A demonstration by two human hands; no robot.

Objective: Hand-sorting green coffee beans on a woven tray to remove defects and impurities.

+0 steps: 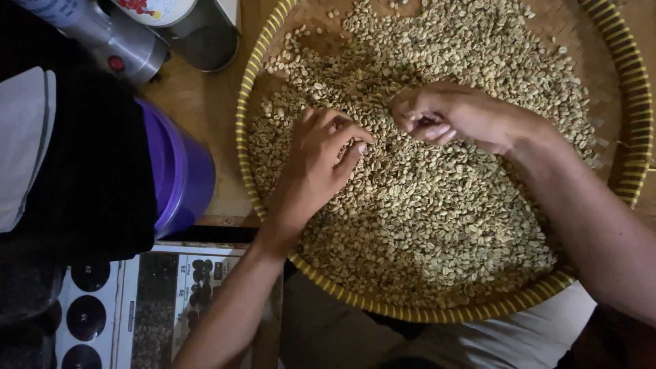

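Note:
A wide round woven tray with a yellow-and-dark striped rim holds a thick layer of pale green beans. My left hand rests on the beans near the tray's left side, its fingers curled with thumb and forefinger pinched together over the heap. Just to the right of it, my right hand lies on the beans with fingertips bunched together. Whether either hand pinches a bean is hidden by the fingers.
A purple plastic bucket stands left of the tray on a wooden surface. Metal containers sit at the top left. A dark and white cloth covers the left side. A printed chart with dark circles lies at the bottom left.

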